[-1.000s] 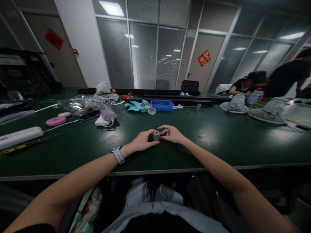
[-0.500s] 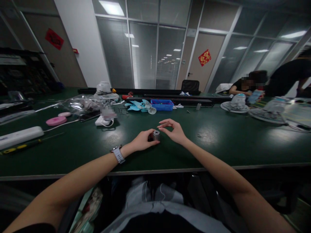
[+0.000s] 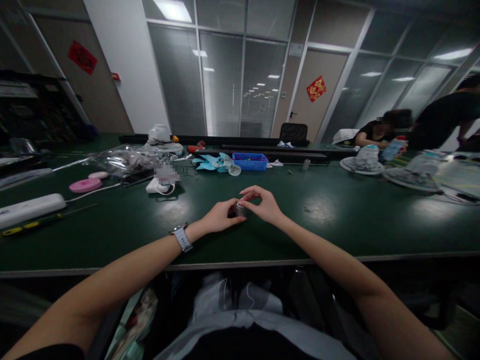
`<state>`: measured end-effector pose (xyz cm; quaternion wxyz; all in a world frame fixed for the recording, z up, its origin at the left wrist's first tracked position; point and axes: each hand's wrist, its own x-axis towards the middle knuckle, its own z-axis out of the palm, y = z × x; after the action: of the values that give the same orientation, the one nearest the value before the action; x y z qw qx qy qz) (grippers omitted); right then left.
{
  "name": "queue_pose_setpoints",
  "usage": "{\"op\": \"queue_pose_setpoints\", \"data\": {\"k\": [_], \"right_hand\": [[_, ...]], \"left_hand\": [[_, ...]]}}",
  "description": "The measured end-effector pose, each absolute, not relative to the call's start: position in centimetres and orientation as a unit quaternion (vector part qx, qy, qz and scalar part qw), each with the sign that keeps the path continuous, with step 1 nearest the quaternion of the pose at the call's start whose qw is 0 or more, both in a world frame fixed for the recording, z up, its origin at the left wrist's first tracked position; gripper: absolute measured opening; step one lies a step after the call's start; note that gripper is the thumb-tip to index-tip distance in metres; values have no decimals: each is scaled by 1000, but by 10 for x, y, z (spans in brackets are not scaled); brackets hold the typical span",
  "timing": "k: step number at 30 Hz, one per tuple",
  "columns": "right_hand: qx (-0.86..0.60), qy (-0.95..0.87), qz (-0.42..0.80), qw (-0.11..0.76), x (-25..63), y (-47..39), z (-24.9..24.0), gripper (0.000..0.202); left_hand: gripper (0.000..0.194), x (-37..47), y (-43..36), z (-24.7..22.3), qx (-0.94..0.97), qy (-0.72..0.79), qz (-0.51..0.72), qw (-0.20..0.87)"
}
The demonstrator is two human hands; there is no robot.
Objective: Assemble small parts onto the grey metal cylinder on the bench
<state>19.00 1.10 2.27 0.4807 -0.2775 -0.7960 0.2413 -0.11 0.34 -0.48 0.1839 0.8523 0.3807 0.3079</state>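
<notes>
A small silver-grey metal cylinder (image 3: 240, 212) stands on the dark green table in front of me. My left hand (image 3: 218, 217) is closed around its side, thumb at the near edge and fingers behind. My right hand (image 3: 265, 205) curls over from the right, with thumb and fingertips brought together at the cylinder's top. Whatever those fingertips pinch, if anything, is too small to make out, and they partly cover the top face.
Beyond my hands lie light-blue fan blades (image 3: 213, 163), a blue bin (image 3: 250, 162) and another small cylinder (image 3: 306, 164). A white power strip (image 3: 33, 210) and a screwdriver (image 3: 33, 226) are at left. Fan parts (image 3: 365, 162) and two people are at right.
My right hand has moved slightly left and down, bringing its fingertips from just beside the cylinder onto its top. My left hand keeps its hold.
</notes>
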Motion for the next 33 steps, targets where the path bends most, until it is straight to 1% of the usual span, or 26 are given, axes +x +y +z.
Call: {"op": "queue_pose_setpoints", "data": {"k": [13, 16, 19, 21, 25, 27, 30, 33], "right_hand": [[-303, -797, 237, 465, 188, 12, 21, 32], [-314, -786, 263, 463, 188, 16, 18, 32], [-322, -756, 327, 466, 190, 24, 13, 29], [-332, -741, 366, 454, 192, 29, 9, 27], [-369, -743, 391, 398, 198, 35, 4, 23], [-366, -758, 402, 361, 199, 35, 3, 25], [-306, -799, 414, 310, 199, 31, 2, 33], [-277, -840, 358, 298, 198, 25, 2, 45]], "left_hand": [[47, -1, 3, -4, 849, 376, 312, 202], [54, 1, 0, -2, 835, 384, 329, 216], [64, 3, -4, 2, 815, 379, 372, 232], [59, 4, -6, 5, 802, 377, 403, 228], [34, 5, -7, 11, 801, 380, 420, 194], [31, 4, -7, 12, 802, 380, 424, 183], [30, 4, -5, 12, 797, 385, 431, 172], [29, 4, -1, 12, 792, 397, 432, 172]]}}
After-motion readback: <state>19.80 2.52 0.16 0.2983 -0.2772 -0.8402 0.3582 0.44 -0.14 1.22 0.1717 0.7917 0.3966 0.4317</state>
